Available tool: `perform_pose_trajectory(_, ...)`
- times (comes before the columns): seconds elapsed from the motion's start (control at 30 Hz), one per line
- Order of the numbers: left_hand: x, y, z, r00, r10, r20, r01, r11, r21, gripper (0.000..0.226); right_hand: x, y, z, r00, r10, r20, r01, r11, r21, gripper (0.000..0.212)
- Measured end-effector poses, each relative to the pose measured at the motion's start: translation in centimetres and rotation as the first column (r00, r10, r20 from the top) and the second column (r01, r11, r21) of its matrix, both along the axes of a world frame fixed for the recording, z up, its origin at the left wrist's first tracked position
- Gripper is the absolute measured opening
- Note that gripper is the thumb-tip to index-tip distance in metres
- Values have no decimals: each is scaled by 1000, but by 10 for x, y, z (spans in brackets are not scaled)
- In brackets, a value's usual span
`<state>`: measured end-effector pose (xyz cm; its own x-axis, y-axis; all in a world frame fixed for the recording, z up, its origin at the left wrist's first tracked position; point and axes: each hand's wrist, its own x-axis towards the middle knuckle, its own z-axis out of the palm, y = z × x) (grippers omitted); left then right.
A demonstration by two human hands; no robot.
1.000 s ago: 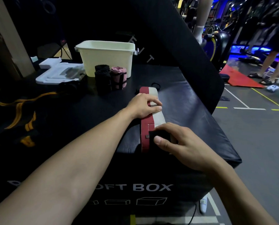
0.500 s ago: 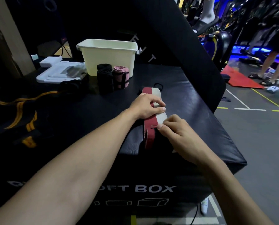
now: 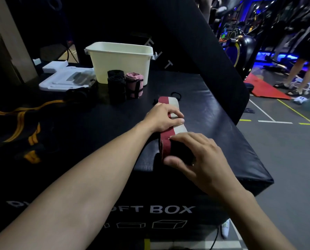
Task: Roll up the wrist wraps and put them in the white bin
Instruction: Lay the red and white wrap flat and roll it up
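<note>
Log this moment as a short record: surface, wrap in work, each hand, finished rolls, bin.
surface: black padded soft box
wrap in work: red and white fabric wrist wrap, flat, near end being rolled
left hand: presses the strip flat
right hand: grips the rolled near end
finished rolls: black roll and pink roll, upright before the bin
bin: white plastic bin, contents hidden

We see a black padded soft box serving as the bench, its front printed with white letters. On its top stands the white bin at the far side. Just in front of the bin stand two black rolled wraps and a pink rolled wrap, side by side. A red and white wrist wrap lies flat near the front edge. A small black loop lies beside its far end.
</note>
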<state>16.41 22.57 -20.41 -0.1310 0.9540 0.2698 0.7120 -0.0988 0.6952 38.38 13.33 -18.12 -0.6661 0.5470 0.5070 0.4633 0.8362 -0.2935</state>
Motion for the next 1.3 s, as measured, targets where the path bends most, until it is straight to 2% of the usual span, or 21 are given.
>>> perform_pose_trajectory(0.07, 1, 0, 0, 1000, 19, 0, -19, 1000, -5, 21, 5, 0, -6, 995, 7, 101, -8, 1000, 10, 76)
perform_pose_trajectory(0.13, 2, -1, 1, 999, 37, -6, -37, 999, -3, 21, 6, 2, -11, 992, 15, 126, -17, 1000, 18, 81)
perform_pose_trajectory(0.27, 3, -4, 2, 998, 59, -26, -58, 998, 18, 18, 4, 2, -7, 993, 18, 117, -34, 990, 139, 69)
perform_pose_trajectory(0.37, 5, -10, 7, 992, 90, -88, -85, 995, 58, 14, 4, 1, 2, 983, 28, 181, -67, 974, 216, 63)
perform_pose_trajectory(0.53, 14, -20, 13, 959, 210, -190, -195, 976, 92, 30, 8, -1, 16, 951, 43, 305, -112, 971, 213, 59)
perform_pose_trajectory(0.77, 25, -30, 19, 950, 264, -166, -262, 965, 31, 35, 8, -1, 32, 906, 90, 415, -111, 993, 27, 50)
perform_pose_trajectory(1.0, 28, -37, 22, 948, 273, -165, -276, 961, 3, 36, 6, 18, 43, 933, 205, 297, -116, 950, -290, 46)
perform_pose_trajectory(1.1, 29, -39, 22, 951, 259, -170, -265, 964, -13, 36, 5, 23, 40, 938, 226, 262, -115, 918, -381, 52)
perform_pose_trajectory(1.23, 33, -45, 23, 959, 204, -199, -216, 975, -45, 38, 4, 21, 39, 946, 271, 175, -147, 845, -515, 34)
perform_pose_trajectory(1.3, 33, -48, 23, 959, 189, -210, -205, 977, -58, 39, 3, 18, 38, 953, 263, 150, -146, 833, -533, 30)
